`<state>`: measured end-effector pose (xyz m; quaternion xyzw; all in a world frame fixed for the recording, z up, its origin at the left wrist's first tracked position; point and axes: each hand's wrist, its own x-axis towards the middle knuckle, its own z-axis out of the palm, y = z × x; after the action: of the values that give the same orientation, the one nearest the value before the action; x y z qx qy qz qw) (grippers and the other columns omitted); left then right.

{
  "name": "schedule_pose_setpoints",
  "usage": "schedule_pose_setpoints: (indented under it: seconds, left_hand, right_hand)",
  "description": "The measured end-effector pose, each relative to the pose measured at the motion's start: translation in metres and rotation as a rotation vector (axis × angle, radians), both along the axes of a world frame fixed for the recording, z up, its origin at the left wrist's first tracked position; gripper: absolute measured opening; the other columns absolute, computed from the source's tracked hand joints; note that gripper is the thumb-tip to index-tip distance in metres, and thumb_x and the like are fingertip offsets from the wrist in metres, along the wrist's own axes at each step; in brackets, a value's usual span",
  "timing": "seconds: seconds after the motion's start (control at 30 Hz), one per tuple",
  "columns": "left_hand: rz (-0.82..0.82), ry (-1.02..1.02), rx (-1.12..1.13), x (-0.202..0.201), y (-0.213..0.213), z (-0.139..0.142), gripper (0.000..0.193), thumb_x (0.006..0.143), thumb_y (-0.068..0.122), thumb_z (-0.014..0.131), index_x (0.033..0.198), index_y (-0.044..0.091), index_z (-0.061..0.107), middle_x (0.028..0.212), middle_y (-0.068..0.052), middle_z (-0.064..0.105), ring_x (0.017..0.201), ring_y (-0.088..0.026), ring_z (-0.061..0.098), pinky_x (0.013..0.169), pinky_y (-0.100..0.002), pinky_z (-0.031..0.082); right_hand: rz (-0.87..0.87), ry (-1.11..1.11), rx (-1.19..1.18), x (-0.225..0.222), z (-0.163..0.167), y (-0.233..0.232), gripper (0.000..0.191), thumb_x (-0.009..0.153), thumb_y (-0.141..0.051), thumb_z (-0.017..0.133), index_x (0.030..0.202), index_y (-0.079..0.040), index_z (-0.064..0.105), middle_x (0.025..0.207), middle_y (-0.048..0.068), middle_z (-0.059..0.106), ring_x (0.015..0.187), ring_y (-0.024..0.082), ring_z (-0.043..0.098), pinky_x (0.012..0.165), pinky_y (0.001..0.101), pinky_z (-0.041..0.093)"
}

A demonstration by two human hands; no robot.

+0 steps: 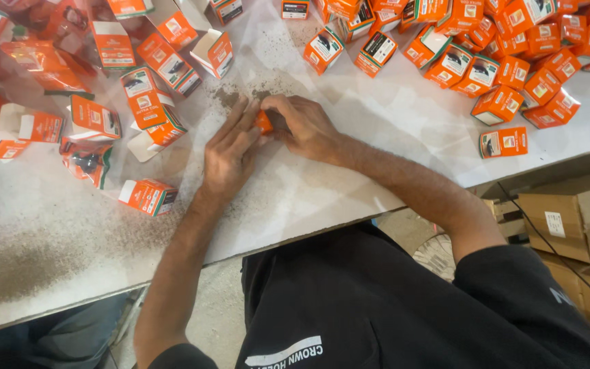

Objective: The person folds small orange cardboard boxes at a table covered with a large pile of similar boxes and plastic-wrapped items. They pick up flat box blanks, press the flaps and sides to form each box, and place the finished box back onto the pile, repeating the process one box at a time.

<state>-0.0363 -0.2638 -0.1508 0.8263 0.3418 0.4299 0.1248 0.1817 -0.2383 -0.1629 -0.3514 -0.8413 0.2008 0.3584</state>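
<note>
Both hands meet at table centre on one small orange box [263, 123]. Left hand [230, 154] lies flat-ish, fingers long & close together, tips pressed vs the box's left side. Right hand [306, 126] curls over it from the right, fingers bent & narrow, covering most of the box; only an orange corner shows btwn the hands.

White table [349, 184] is worn, w/ dark speckled wear on the near left. Far right: dense pile of closed orange-white boxes [513, 41], a few strays nearer the edge, e.g. one box [504, 142] on its own. Left side: open boxes w/ flaps up [151, 102], orange plastic bags [42, 65], and a closed box [148, 196] near left of the left hand. Brown cartons [568, 219] sit under the table's right end. Person wears a black shirt [377, 307].
</note>
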Motion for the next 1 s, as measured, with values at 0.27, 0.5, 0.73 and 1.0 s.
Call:
schedule_pose_setpoints:
  seconds: [0.27,0.5,0.73,1.0]
  left_hand:
    - [0.065,0.108,0.056,0.006,-0.012,-0.003,0.016,0.094,-0.014,0.069,0.099,-0.007,0.056,0.151,-0.024,0.054,0.147,-0.044,0.044,0.121,-0.052,0.045]
    - [0.087,-0.149,-0.154,0.002,-0.013,-0.015,0.027,0.086,-0.013,0.074,0.105,0.001,0.06,0.146,-0.021,0.06,0.144,-0.041,0.052,0.118,-0.047,0.049]
    - [0.162,-0.135,-0.164,0.001,-0.017,-0.02,0.035,0.09,-0.008,0.078,0.12,0.004,0.066,0.146,-0.02,0.06,0.14,-0.034,0.059,0.116,-0.039,0.052]
    - [-0.024,-0.48,-0.505,-0.004,-0.021,-0.008,0.071,0.089,-0.001,0.079,0.149,0.002,0.041,0.154,-0.018,0.049,0.142,-0.03,0.053,0.12,-0.041,0.045]
  right_hand:
    - [-0.045,-0.03,-0.088,-0.006,-0.006,-0.003,0.06,0.085,-0.007,0.083,0.133,-0.009,0.047,0.111,0.013,0.07,0.102,0.037,0.068,0.085,0.0467,0.055]
    - [0.012,-0.023,0.115,-0.005,-0.002,0.0,0.053,0.081,-0.009,0.083,0.128,-0.01,0.057,0.121,0.014,0.07,0.109,0.037,0.068,0.092,0.0484,0.055]
    - [0.085,-0.002,0.052,-0.006,0.005,-0.004,0.048,0.086,-0.006,0.081,0.125,-0.012,0.055,0.144,0.017,0.058,0.127,0.039,0.061,0.104,0.0452,0.054]
    - [0.11,0.073,-0.232,-0.004,0.004,0.001,0.07,0.081,0.006,0.079,0.141,-0.01,0.049,0.145,0.017,0.057,0.135,0.037,0.058,0.113,0.0425,0.051]
